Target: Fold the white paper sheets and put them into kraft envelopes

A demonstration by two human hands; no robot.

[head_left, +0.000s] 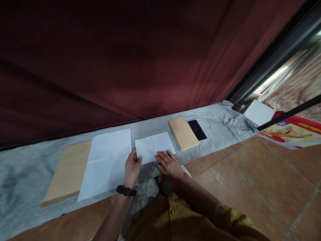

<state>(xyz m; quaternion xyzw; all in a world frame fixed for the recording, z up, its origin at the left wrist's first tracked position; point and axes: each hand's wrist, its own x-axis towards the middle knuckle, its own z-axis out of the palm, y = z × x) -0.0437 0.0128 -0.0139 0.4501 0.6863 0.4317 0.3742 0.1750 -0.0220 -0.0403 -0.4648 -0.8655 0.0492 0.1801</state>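
Folded paper on the grey cloth, both my hands on it.
My left hand pinches the paper's near left corner. My right hand lies flat, fingers spread, on its near edge; the hands are apart. Left of the paper: large white sheet overlapping a brown envelope. Right of it: tan packet, then dark phone.

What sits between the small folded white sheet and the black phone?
In the head view, a tan flat packet lies between the folded white sheet and the black phone, on the grey cloth, close beside the phone.
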